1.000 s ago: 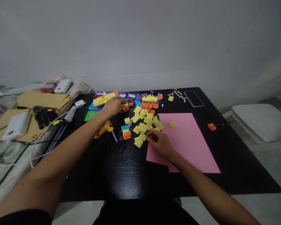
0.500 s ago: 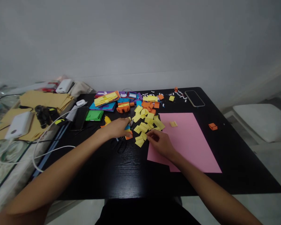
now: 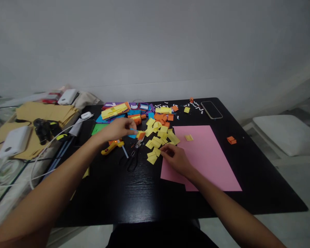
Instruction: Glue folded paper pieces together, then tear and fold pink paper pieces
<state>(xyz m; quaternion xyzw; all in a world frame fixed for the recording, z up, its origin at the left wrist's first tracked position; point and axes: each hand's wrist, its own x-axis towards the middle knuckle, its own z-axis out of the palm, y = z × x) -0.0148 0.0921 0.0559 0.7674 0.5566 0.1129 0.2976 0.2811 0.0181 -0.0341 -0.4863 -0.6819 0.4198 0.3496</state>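
Working at black wood-grain table [image 3: 134, 203]. Over left edge of flat pink paper sheet [image 3: 212, 165], resting right hand [image 3: 177, 160] beside loose square yellow paper pieces [image 3: 157, 141]; cannot tell whether gripping one. Near black-handled metal scissors [image 3: 131, 164], pinching small blue, yellow and orange paper bundle [image 3: 140, 135] in left hand [image 3: 120, 129]; best held lightly, without crumpling.

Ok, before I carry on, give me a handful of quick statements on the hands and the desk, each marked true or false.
1. The left hand holds folded paper. True.
2. The scissors are in the right hand. False: the scissors lie on the black table.
3. The right hand is beside the yellow paper pile. True.
4. Nothing lies on the pink paper. False: a small folded piece lies on the pink paper.
5. The yellow glue gun lies on the black table. True.
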